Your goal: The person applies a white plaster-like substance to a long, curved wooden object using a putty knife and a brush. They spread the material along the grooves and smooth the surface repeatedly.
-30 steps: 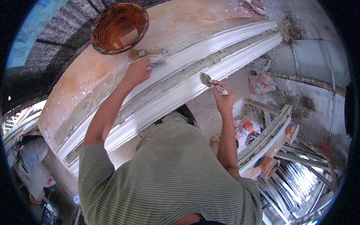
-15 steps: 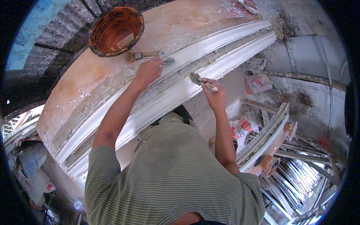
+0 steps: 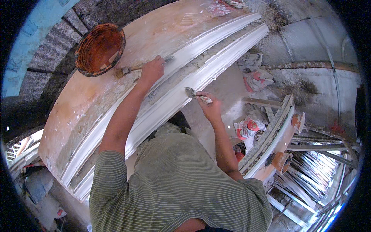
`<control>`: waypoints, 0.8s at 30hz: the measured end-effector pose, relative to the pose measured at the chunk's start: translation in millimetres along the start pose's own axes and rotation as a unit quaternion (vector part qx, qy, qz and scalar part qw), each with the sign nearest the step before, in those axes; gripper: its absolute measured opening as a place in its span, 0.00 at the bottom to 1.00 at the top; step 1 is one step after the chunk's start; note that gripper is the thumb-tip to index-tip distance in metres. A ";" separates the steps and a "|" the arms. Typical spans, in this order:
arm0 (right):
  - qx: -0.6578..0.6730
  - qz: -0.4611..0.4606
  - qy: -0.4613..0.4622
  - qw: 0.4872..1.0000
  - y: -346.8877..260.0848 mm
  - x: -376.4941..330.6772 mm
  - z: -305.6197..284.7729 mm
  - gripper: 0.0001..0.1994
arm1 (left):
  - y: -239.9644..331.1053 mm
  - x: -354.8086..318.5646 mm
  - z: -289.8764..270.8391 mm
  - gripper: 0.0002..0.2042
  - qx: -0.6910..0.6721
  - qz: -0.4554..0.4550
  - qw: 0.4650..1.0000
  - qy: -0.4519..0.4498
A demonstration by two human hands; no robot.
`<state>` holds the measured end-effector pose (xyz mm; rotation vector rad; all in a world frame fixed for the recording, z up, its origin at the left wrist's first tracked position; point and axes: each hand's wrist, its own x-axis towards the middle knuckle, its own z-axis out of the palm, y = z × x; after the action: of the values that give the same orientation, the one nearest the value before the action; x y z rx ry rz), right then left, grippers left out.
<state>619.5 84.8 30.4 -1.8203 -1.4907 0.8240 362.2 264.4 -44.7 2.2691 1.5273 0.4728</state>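
Two long white moulding strips (image 3: 216,66) lie side by side across a large stained board (image 3: 79,102). Over the far strip, the fingers of my left hand (image 3: 152,70) are curled round a slim grey tool (image 3: 169,58); only its end shows past them. A flat brush (image 3: 123,72) with tan bristles rests on the board beside that hand, its handle partly covered. My right hand (image 3: 210,107), just off the near strip's edge, grips a small paintbrush (image 3: 204,99) by its paint-speckled handle. Its grey head points at the near strip.
An orange-brown bowl (image 3: 100,49) sits on the board at the far left, a flat pale piece inside it. On the right are crumpled plastic bags (image 3: 258,80), a wooden frame (image 3: 272,133), a terracotta-coloured pot (image 3: 282,162) and stacked thin strips (image 3: 309,181).
The view has shifted, so the bowl and board appear lower and farther left. My left hand has moved up and right along the far strip with its tool. My right hand still holds the paintbrush.
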 end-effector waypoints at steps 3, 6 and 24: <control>-0.005 0.014 -0.014 1.000 -4.1 -0.2 -6.1 0.09 | 12.1 25.8 7.5 0.09 0.019 -0.035 0.998 -0.052; 0.011 -0.020 -0.005 1.000 13.6 5.2 -9.4 0.09 | 21.6 38.8 12.9 0.10 0.010 -0.035 0.998 -0.059; 0.068 -0.026 -0.074 0.995 73.0 125.6 -96.3 0.09 | 78.2 143.3 102.9 0.15 -0.289 -0.253 0.923 0.032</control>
<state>759.0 188.8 21.0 -1.6438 -1.5278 1.0281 524.8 359.1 -87.7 1.3662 1.6500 0.7261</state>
